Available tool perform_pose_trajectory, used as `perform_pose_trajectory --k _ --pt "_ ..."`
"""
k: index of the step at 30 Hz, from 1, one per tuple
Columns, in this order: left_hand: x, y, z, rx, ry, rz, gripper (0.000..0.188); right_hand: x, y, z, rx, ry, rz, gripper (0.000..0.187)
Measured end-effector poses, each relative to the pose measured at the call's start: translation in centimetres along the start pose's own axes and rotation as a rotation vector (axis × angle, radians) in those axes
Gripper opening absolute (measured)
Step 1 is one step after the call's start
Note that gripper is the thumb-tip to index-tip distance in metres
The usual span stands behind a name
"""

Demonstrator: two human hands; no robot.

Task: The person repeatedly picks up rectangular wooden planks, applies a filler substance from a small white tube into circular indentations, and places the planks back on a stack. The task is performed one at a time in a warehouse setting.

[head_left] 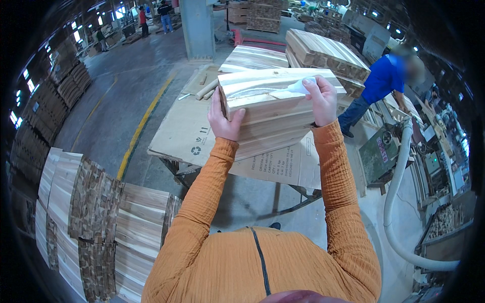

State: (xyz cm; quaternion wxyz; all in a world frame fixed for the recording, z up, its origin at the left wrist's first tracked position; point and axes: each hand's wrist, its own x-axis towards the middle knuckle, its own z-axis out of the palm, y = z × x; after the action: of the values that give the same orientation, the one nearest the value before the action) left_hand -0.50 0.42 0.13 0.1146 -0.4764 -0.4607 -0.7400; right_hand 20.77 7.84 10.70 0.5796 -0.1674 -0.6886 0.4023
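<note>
A stack of pale, streaked wooden boards (275, 118) stands in front of me on a cardboard-covered table. My left hand (226, 117) grips the near left corner of the stack, with the thumb on the front face and the fingers along the end. Over the right part of the top board (262, 77), my right hand (322, 98) pinches a small white piece (299, 87) that tapers to the left, like a squeeze bottle; its exact kind is unclear. The tapered end lies close to the board's top face. My right palm hides part of the white piece.
Printed cardboard (189, 129) covers the table, with rolled pieces (206, 88) behind my left hand. More boards (328, 48) are stacked beyond. A person in blue (374, 83) bends at the right, near a green machine (379, 154) and pale hose (396, 197). Panel stacks (139, 227) stand lower left.
</note>
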Motion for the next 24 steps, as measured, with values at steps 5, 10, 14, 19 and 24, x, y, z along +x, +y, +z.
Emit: perform_pose_trajectory --k 5,10,14,19,24 --pt "0.0 -0.2 0.0 0.03 -0.001 0.005 0.09 0.2 0.5 -0.3 -0.018 -0.021 -0.024 0.018" --pt "-0.1 0.2 -0.2 0.051 -0.01 0.017 0.091 0.0 0.3 -0.7 -0.01 0.028 0.009 0.019" --pt "-0.2 0.2 0.0 0.011 -0.003 0.01 0.09 -0.2 0.2 -0.6 -0.002 0.002 0.014 0.018" --pt "-0.4 -0.3 -0.3 0.085 -0.005 0.02 0.09 -0.3 0.4 -0.7 -0.01 0.001 -0.004 0.018" --pt "-0.4 0.1 -0.3 0.051 -0.017 0.024 0.09 -0.6 0.2 -1.2 -0.016 0.054 0.019 0.017"
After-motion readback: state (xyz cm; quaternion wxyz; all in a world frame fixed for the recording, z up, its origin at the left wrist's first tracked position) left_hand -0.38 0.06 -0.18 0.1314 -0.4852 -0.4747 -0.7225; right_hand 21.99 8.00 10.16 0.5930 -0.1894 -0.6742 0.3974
